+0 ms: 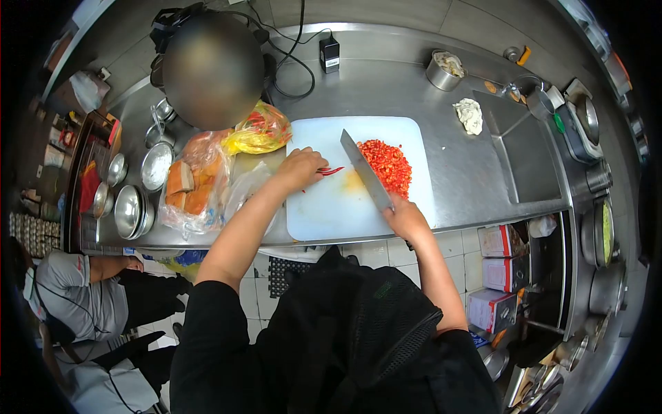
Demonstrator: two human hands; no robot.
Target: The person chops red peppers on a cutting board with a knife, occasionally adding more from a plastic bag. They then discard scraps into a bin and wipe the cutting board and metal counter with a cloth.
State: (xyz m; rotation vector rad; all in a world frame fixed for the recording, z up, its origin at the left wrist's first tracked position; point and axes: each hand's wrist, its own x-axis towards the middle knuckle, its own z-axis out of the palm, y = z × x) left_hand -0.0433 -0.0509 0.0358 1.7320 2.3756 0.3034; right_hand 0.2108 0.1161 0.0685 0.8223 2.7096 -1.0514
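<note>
On the white cutting board (324, 214) lies a heap of chopped red chili (389, 165). My right hand (407, 219) is wrapped round the handle of a cleaver (365, 169). Its broad blade stands along the left side of the heap, touching or very close to it. At the board's left part, my left hand (303, 169) has its fingers closed over a few whole red chilies (332, 171), whose ends poke out to the right. A yellowish wet stain (353, 183) marks the board between the chilies and the blade.
Left of the board sit a yellow bag of red chilies (265, 130), bagged bread-like pieces (189, 186) and metal bowls (129, 210). A blurred round shape (212, 72) is behind. A sink (527, 162) and a crumpled white cloth (469, 116) lie right. Co-workers (89, 293) are at lower left.
</note>
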